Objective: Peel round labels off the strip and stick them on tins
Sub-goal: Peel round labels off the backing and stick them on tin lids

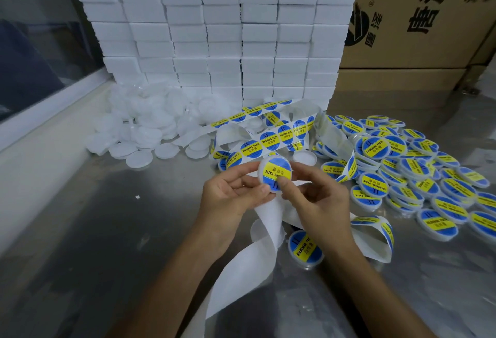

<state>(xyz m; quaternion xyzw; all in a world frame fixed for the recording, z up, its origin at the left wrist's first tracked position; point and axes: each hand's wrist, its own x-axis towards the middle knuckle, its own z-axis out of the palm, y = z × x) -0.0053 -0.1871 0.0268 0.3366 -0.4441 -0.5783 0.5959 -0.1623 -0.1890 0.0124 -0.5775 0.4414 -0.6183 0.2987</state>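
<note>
You are pressing a label (277,174) onto the tin (261,174) both hands (230,192) grasp above the counter (107,230); next, drop it on the pile (418,174) at three o'clock.

We have a single view, from a wide-angle camera worn on the person's head, looking forward and steeply down over both forearms onto the metal table (107,230). It sits close: the left hand (230,192) and the right hand (316,200) fill the middle of the frame, with the arms running out at the bottom edge. Farther off, the stacked white boxes (214,29) and the cardboard carton (418,15) close the top. Straight lines bow toward the edges. With one camera, no second view overlaps it.
</note>
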